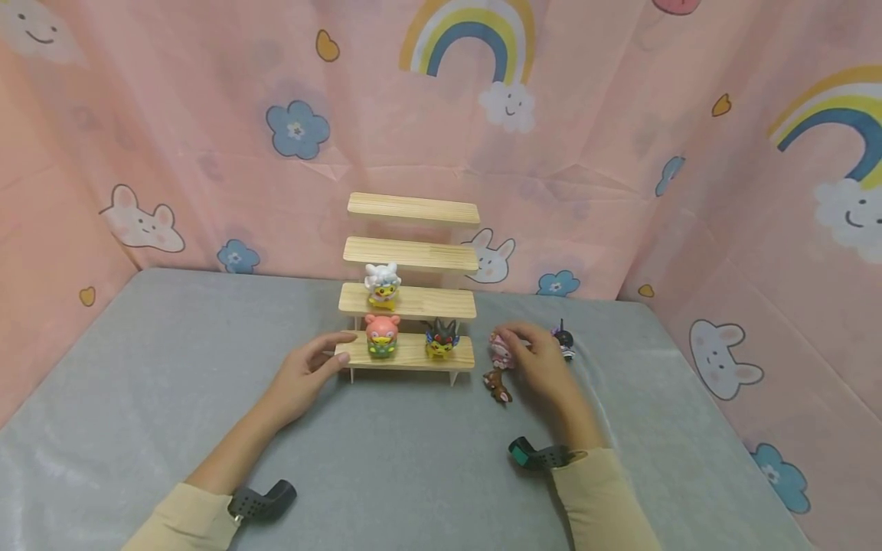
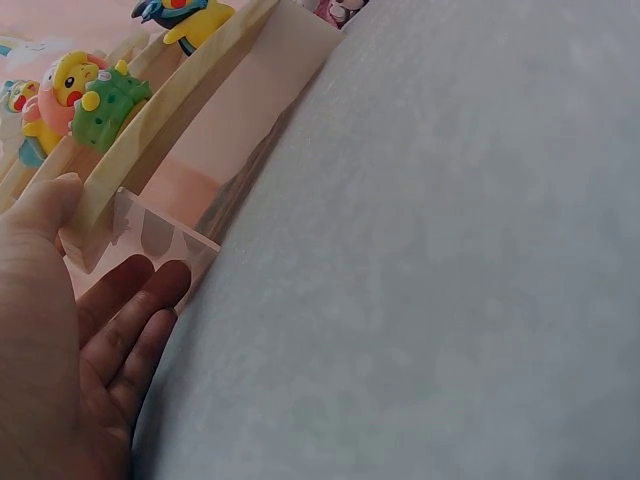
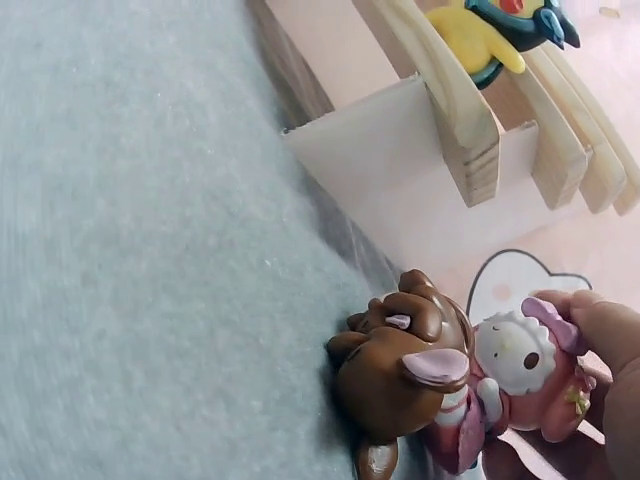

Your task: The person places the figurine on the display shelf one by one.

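A four-step wooden display shelf (image 1: 406,301) stands on the table. My left hand (image 1: 308,375) holds the left end of its lowest step, thumb at the front corner; in the left wrist view the other fingers (image 2: 135,320) hang loosely below the board. To the right of the shelf, my right hand (image 1: 540,367) pinches a pink-hooded white rabbit figurine (image 3: 515,365) between thumb and fingers. Against it lies a brown figurine (image 3: 390,375) with pink inner ears, tipped over on the cloth. A black figurine (image 1: 564,340) is just beyond my right hand, partly covered by it.
On the lowest step sit a pink-hooded yellow figurine (image 1: 382,337) at left and a dark-hooded one (image 1: 441,340) at right. A white-hooded figurine (image 1: 382,287) stands one step up. Grey cloth (image 1: 386,474) covers the table; a pink printed curtain (image 1: 227,92) hangs behind.
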`<state>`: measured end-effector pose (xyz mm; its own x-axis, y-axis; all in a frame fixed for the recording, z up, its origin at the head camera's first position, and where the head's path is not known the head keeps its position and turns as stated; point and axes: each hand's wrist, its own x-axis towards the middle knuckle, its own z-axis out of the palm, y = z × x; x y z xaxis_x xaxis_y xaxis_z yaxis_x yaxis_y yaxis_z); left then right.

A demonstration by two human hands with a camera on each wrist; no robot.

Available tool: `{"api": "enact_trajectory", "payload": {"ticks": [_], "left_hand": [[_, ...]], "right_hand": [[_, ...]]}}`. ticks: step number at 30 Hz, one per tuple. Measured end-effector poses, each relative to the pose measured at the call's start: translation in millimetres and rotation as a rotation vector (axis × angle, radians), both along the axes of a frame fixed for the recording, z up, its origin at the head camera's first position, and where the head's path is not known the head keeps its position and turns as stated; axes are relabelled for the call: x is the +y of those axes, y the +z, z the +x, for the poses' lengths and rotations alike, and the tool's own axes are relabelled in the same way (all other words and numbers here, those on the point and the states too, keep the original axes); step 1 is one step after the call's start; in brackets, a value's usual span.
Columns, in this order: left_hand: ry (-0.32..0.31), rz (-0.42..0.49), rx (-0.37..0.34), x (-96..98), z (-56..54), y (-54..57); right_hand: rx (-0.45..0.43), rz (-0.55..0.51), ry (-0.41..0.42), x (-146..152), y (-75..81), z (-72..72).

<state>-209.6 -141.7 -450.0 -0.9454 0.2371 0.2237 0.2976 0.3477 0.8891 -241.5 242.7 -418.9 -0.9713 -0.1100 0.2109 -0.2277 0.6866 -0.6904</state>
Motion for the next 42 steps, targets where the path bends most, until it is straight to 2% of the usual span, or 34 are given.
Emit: {"api": "enact_trajectory", "payload": {"ticks": [8, 15, 20, 28, 42], "left_hand": [[0.000, 0.004, -0.006, -0.1, 0.3, 0.6], [0.002, -0.010, 0.005, -0.1, 1.5, 1.9], [0.007, -0.009, 0.001, 0.4, 0.9, 1.2], [0.005, -0.010, 0.003, -0.1, 0.7, 0.8], [0.004, -0.007, 0.007, -0.5, 0.1, -0.5]], "right_hand": [[-0.052, -0.026, 0.058, 5, -0.9, 2.0], [-0.134, -0.037, 0.131, 12, -0.6, 0.3], [-0.139, -0.016, 0.110, 14, -1.0, 0.2], [-0.086, -0.019, 0.106, 17, -1.6, 0.4], [-0.060, 0.040, 0.022, 16, -1.1, 1.6]]}}
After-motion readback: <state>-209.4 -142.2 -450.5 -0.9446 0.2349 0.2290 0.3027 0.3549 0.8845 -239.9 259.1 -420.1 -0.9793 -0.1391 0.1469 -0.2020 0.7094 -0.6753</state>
